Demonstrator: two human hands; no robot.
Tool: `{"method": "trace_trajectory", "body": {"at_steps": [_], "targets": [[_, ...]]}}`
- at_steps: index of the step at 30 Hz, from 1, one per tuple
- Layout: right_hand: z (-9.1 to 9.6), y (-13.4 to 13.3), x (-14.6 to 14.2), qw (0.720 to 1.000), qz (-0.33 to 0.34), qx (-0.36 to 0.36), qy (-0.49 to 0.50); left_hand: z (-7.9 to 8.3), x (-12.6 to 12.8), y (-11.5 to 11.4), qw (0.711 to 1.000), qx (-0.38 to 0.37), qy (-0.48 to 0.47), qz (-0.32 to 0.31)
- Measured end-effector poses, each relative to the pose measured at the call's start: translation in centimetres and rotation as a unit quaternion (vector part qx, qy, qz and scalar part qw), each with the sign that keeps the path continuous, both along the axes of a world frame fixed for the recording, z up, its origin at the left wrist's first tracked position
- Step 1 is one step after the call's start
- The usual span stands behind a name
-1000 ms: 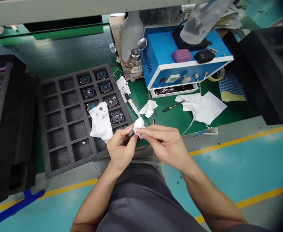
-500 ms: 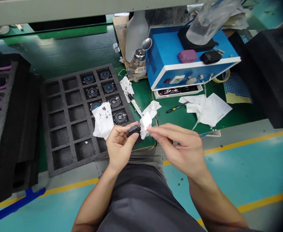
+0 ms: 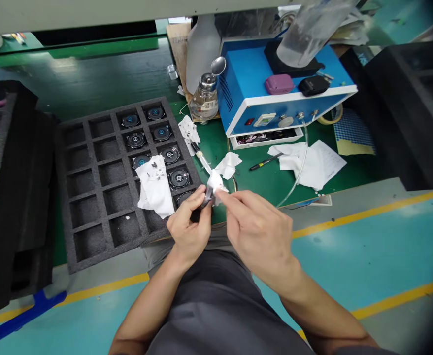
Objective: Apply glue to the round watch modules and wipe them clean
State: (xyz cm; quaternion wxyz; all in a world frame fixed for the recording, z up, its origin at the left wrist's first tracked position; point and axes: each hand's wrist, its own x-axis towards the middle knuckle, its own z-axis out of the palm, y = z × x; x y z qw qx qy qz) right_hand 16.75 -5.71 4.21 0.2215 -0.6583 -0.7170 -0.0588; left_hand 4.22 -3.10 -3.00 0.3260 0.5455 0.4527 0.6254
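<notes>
White wipe (image 3: pixel 215 184), bunched into a small wad, is pressed over a dark item (image 3: pixel 205 201) that fingers and cloth mostly hide, so its shape cannot be made out. The work in hand looks like wiping that item clean. The left hand (image 3: pixel 188 228) is closed around the item, grasping it between thumb and curled fingers, just above the lap. The right hand (image 3: pixel 257 223) is half open, its fingertips (image 3: pixel 226 198) pinching the wad against the item.

At 10 o'clock from the hands lies a black foam tray (image 3: pixel 65 197) with square pockets. Round dark modules with blue centres (image 3: pixel 136 140) sit in its pockets towards 11 o'clock, and a used wipe flecked with dark specks (image 3: pixel 155 187) lies across the tray, touching the modules. At 12 o'clock a syringe (image 3: pixel 201 158) and a small crumpled tissue (image 3: pixel 228 165) rest on a green bench mat (image 3: pixel 246 173), with a glass dispensing bottle (image 3: pixel 204 102) beyond them. A blue bench unit (image 3: pixel 246 98) stands at 1 o'clock. At 2 o'clock are a pen (image 3: pixel 264 161) and a sheet of paper (image 3: pixel 330 162) partly under a white cloth (image 3: pixel 297 165).
</notes>
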Motion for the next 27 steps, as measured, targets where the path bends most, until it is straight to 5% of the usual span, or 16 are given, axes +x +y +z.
{"method": "trace_trajectory", "body": {"at_steps": [5, 11, 27], "targets": [[0.3, -0.1, 2.2, 0.997, -0.030, 0.019, 0.072, 1.8, -0.9, 0.8, 0.978, -0.109, -0.166, -0.069], [0.0, 0.8, 3.7, 0.974, -0.026, 0.076, 0.212, 2.7, -2.1, 1.7, 0.928, -0.250, -0.239, -0.143], [-3.5, 0.9, 7.8, 0.964, -0.165, -0.053, 0.203, 3.9, -2.8, 2.0, 0.876, -0.319, -0.323, -0.163]]}}
